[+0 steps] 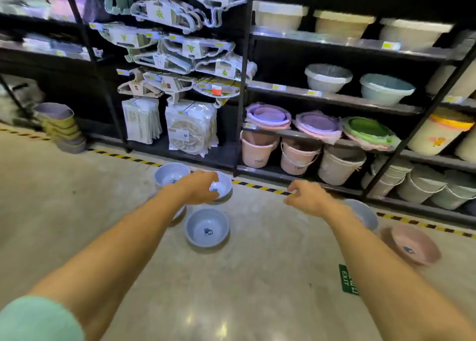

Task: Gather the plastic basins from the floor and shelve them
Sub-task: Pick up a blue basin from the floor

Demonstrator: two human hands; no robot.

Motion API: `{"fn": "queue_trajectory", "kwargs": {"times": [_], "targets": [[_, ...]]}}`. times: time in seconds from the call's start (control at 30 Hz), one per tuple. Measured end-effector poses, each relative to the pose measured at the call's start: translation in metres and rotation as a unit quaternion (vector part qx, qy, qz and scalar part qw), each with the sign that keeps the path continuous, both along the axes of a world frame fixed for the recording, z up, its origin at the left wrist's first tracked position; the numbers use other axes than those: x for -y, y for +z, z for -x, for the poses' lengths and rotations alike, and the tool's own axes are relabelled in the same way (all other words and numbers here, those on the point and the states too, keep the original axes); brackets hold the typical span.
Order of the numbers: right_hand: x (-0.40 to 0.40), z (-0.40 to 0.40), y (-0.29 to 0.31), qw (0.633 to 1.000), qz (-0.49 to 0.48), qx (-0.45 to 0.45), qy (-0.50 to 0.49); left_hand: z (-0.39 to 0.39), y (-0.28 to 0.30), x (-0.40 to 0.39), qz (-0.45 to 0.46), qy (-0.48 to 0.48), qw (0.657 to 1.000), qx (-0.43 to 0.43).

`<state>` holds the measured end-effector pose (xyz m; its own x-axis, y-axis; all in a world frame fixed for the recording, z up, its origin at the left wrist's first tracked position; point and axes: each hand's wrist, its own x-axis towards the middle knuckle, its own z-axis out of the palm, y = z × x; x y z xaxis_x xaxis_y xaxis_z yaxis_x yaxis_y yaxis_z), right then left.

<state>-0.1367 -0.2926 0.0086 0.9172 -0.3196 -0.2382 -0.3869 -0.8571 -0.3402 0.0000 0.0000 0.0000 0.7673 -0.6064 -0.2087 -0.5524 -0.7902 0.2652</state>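
Green floor sticker (348, 280) reading "EXIT", right of the nearest blue basin (206, 230); shelf tags too blurred to read.

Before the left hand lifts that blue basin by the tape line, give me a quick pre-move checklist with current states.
1. Left hand at the far blue basin: ok, fingers at its rim.
2. Grip closed on the rim: cannot tell, blurred.
3. Right hand free: ok, holds nothing.
4. Other basins on the floor: not ok, near blue basin and pink basin remain.
5. Shelf space: ok, gap beside the white basin.
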Motion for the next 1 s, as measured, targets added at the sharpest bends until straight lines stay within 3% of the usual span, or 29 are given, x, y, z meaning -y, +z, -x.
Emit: {"fn": "queue_trajectory", "kwargs": {"times": [0.37, 1.0], "targets": [[-0.030, -0.062, -0.076, 0.993, -0.043, -0.094, 0.049, -0.023, -0.061, -0.031, -0.035, 0.067, 0.997, -0.026], [-0.015, -0.304, -0.173, 0.977, -0.078, -0.198, 0.016, -0.261, -0.175, -0.028, -0.039, 0.118, 0.979, -0.163]]}}
